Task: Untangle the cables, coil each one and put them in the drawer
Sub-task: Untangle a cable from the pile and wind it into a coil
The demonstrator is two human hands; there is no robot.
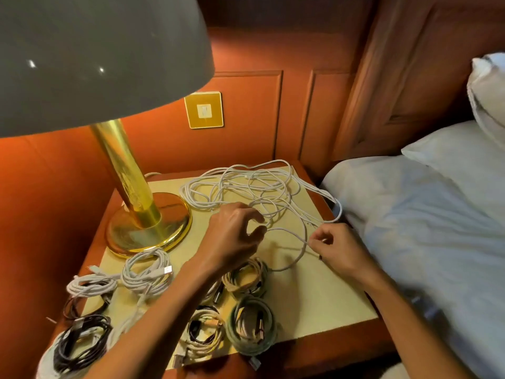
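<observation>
A tangle of white cables lies spread over the back of the nightstand top. My left hand hovers at the tangle's near edge, thumb and forefinger pinching a white strand. My right hand pinches another white strand that loops between both hands. Several coiled cables rest near the front: a white coil, a beige coil, a grey-green coil, a black and white coil. No drawer is visible.
A brass lamp with a wide grey shade stands at the table's back left. A bed with white pillows lies close on the right. A wall switch plate sits on the orange panelled wall behind.
</observation>
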